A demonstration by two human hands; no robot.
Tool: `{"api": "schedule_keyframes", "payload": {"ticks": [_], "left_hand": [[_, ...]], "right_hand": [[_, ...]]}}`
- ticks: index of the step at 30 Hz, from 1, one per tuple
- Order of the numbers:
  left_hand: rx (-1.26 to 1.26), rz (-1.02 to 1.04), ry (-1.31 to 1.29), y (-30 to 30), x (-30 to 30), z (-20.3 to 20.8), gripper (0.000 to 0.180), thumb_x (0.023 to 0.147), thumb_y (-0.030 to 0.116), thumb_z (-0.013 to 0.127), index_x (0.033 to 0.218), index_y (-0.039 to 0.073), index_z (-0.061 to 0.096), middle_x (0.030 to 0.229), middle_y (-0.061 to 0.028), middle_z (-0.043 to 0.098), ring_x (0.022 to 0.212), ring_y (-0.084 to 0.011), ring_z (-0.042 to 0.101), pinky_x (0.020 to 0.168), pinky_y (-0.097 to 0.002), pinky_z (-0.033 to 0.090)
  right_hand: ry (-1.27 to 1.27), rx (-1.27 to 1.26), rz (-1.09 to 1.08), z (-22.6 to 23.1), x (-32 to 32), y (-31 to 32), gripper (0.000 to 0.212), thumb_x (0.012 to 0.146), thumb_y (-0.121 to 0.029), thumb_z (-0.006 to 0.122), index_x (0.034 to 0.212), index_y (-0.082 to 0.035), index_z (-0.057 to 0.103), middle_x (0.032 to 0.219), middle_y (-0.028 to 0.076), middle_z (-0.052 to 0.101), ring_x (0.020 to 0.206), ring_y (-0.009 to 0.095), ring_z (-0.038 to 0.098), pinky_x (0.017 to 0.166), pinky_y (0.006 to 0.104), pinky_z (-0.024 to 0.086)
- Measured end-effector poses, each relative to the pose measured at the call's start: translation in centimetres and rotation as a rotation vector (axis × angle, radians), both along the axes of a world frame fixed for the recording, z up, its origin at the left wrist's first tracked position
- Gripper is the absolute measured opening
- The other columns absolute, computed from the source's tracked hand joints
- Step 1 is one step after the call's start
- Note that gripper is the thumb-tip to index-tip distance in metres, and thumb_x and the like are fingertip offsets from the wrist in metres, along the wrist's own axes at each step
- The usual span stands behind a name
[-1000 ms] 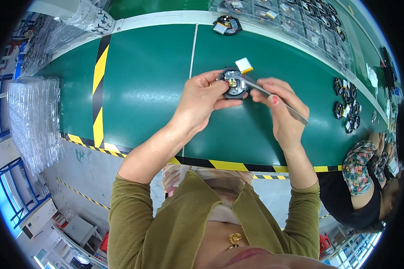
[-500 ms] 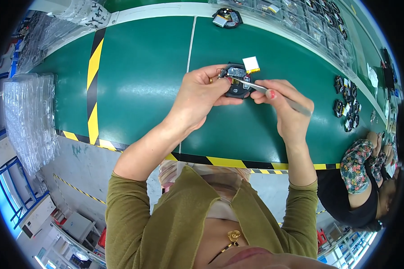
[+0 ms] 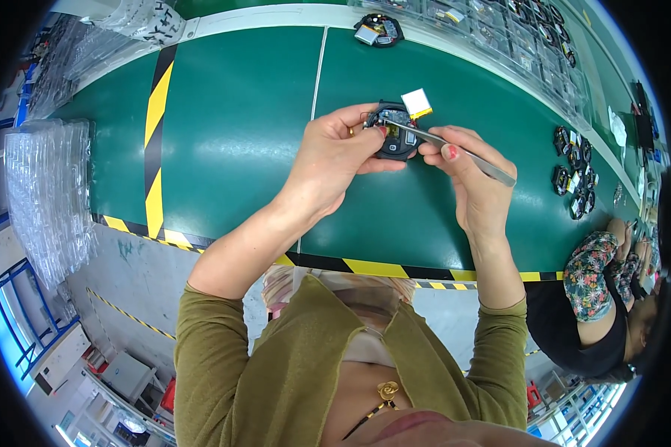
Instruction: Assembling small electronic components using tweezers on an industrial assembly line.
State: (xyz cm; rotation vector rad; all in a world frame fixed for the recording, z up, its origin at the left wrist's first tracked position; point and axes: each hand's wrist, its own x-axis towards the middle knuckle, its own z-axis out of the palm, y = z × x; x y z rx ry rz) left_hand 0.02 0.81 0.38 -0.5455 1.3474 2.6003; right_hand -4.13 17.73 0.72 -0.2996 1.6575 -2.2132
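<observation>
Tweezers (image 3: 490, 170) have turned more crosswise, pointing forward-left

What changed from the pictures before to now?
The tip of the tweezers moved left, farther across the round case. The white battery swung a little to the right. Nothing was let go: the left hand still holds the case, and the right hand still holds the tweezers.

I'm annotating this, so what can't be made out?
Head view:
Black round casing: underside, facing away from the camera.
Left hand: some fingertips, hidden behind the casing.
Tweezers: tip contact, too small to tell.
Co-worker: partly cut off at the picture's edge.
</observation>
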Motion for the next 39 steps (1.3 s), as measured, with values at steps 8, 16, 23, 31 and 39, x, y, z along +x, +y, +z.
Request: {"api": "schedule_keyframes", "payload": {"ticks": [8, 16, 23, 31, 39], "left_hand": [[-0.046, 0.004, 0.003, 0.0, 0.0, -0.3, 0.029, 0.084, -0.002, 0.045, 0.113, -0.007, 0.047, 0.094, -0.0113, 0.058, 0.081, -0.0174, 0.061, 0.069, -0.0293, 0.056], [-0.045, -0.007, 0.030, 0.2, 0.1, -0.2, 0.028, 0.085, -0.001, 0.045, 0.113, -0.006, 0.048, 0.095, -0.0108, 0.058, 0.081, -0.0171, 0.061, 0.070, -0.0300, 0.056], [-0.064, 0.010, 0.049, 0.5, 0.2, -0.1, 0.028, 0.085, -0.003, 0.045, 0.112, -0.004, 0.049, 0.099, -0.0121, 0.058, 0.085, -0.0188, 0.060, 0.072, -0.0324, 0.056], [-0.042, 0.067, 0.064, 0.7, 0.3, 0.1, 0.028, 0.083, -0.005, 0.045, 0.111, -0.004, 0.050, 0.094, -0.0084, 0.058, 0.082, -0.0155, 0.060, 0.071, -0.0284, 0.056], [-0.024, 0.074, 0.060, 0.7, 0.3, 0.2, 0.028, 0.083, -0.005, 0.045, 0.111, -0.004, 0.049, 0.095, -0.0090, 0.058, 0.083, -0.0159, 0.060, 0.073, -0.0287, 0.056]], "right_hand": [[-0.128, -0.037, -0.020, 0.2, 0.1, -0.1, 0.017, 0.082, 0.002, 0.053, 0.096, 0.011, 0.058, 0.093, 0.019, 0.057, 0.079, 0.026, 0.062, 0.071, 0.0293, 0.054], [-0.199, -0.079, -0.022, 0.2, 0.1, 0.1, 0.019, 0.082, -0.001, 0.055, 0.096, 0.012, 0.057, 0.091, 0.018, 0.057, 0.078, 0.026, 0.062, 0.069, 0.0293, 0.054], [-0.261, -0.107, -0.052, 0.2, 0.2, 0.2, 0.020, 0.081, -0.001, 0.055, 0.097, 0.010, 0.057, 0.090, 0.020, 0.060, 0.076, 0.025, 0.063, 0.069, 0.0291, 0.054], [-0.282, -0.147, -0.094, 0.0, 0.7, -0.1, 0.020, 0.081, -0.001, 0.055, 0.097, 0.011, 0.056, 0.090, 0.020, 0.060, 0.076, 0.025, 0.063, 0.069, 0.0289, 0.054], [-0.296, -0.148, -0.116, 0.4, 1.1, -0.3, 0.020, 0.081, -0.004, 0.055, 0.097, 0.009, 0.056, 0.090, 0.018, 0.060, 0.075, 0.023, 0.062, 0.068, 0.0278, 0.052]]}}
